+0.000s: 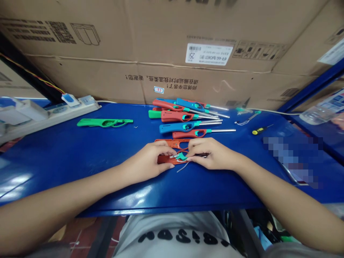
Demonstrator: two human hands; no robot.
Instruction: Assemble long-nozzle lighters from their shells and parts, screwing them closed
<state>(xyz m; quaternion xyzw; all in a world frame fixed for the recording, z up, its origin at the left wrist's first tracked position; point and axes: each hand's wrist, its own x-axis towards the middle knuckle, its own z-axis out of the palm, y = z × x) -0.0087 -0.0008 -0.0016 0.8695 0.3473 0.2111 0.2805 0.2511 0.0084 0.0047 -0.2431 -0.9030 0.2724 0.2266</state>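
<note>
My left hand (153, 163) grips an opened orange lighter shell half (163, 159) between thumb and fingers, low on the blue table. Inside that shell lies a teal trigger piece (182, 156) with small metal parts and thin wire. The fingertips of my right hand (212, 154) pinch at the right side of the teal piece; part of what they hold is hidden. A thin grey tube (182, 167) sticks out below the shell. Just beyond my hands, the other orange shell half (174, 143) lies with its inside up, partly covered by my fingers.
Several red and blue long-nosed lighters (178, 127) are heaped behind my hands. A green lighter shell (103, 123) lies to the left, near a power strip (57, 109). On the right are a yellow screwdriver (258, 131) and a blurred-out flat object (294, 161). A cardboard box (107, 77) stands behind.
</note>
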